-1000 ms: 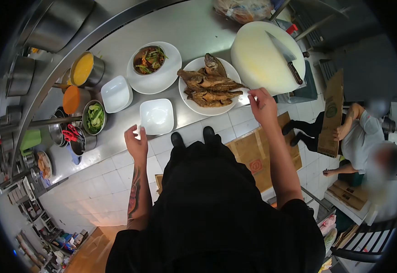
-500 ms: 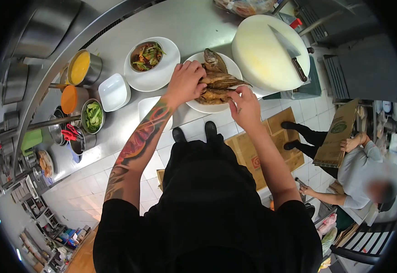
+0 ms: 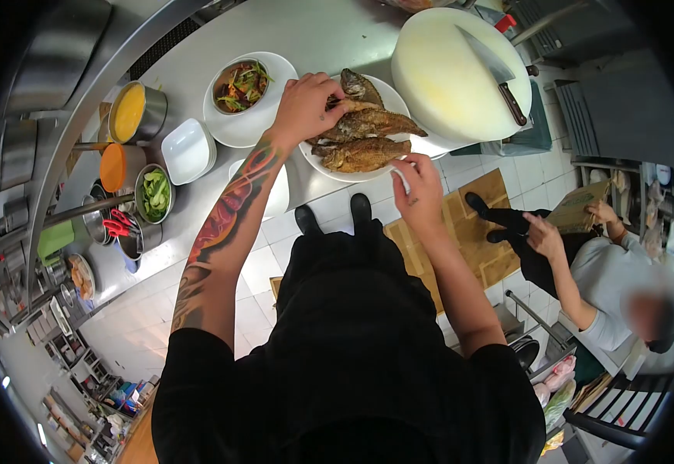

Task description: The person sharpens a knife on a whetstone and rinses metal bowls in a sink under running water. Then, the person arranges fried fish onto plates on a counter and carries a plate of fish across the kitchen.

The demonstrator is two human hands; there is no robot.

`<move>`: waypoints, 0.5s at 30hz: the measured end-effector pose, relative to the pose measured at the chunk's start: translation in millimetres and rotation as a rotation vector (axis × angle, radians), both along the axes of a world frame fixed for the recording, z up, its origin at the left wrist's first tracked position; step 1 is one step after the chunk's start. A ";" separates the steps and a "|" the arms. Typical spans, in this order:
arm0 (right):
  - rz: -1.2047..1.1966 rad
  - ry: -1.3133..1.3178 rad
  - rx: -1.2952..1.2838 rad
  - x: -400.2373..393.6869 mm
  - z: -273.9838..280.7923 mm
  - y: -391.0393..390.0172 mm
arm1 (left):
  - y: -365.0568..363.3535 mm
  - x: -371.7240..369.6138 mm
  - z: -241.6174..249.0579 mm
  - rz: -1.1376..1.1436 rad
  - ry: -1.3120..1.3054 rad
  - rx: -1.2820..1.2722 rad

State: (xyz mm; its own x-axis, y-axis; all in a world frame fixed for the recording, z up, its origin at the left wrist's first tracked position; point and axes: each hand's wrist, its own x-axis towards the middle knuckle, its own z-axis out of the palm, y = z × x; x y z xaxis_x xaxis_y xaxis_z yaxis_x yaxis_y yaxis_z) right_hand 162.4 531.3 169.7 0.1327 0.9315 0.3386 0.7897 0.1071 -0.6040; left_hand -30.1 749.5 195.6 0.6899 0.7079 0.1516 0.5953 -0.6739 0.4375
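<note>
Browned fried fish (image 3: 368, 155) lies in several parts on a round white plate (image 3: 337, 175), with the dark head end at the far side. My left hand (image 3: 306, 108) reaches over the plate's left side, its fingers closed on an edge of the fish. Just off the plate's near right rim is my right hand (image 3: 418, 189), thumb and fingers drawn together. A bit of white shows between them, too small to name. Left of the plate, a bowl of sauced food with green strips (image 3: 242, 87) sits on a larger white plate (image 3: 275, 73).
A round cutting board (image 3: 445, 85) bears a cleaver (image 3: 491, 66) on the right. Stacked white dishes (image 3: 188, 152), a pot of yellow liquid (image 3: 128, 112) and a bowl of greens (image 3: 155, 195) stand left. A co-worker (image 3: 615, 271) holds cardboard (image 3: 580, 207) at right.
My right hand has come away from the fish, toward me. My left hand stays at the fish, whose parts now lie more spread and visible. The co-worker's cardboard and one hand have moved.
</note>
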 end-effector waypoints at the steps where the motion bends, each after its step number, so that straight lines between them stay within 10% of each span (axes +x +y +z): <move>1: -0.096 0.063 -0.013 2.6 -1.7 -2.3 | -1.0 -0.3 0.9 -0.009 0.007 -0.009; 6: -0.398 0.748 -0.203 17.8 -29.0 -8.6 | -25.9 -24.0 -7.8 0.081 -0.159 -0.006; 10: -0.401 0.831 -0.191 20.0 -34.1 3.7 | -84.6 -48.4 -21.0 0.408 -0.205 -0.458; 15: -0.447 0.739 -0.190 18.8 -22.4 18.8 | -121.3 -38.8 -37.0 0.243 -0.152 -0.240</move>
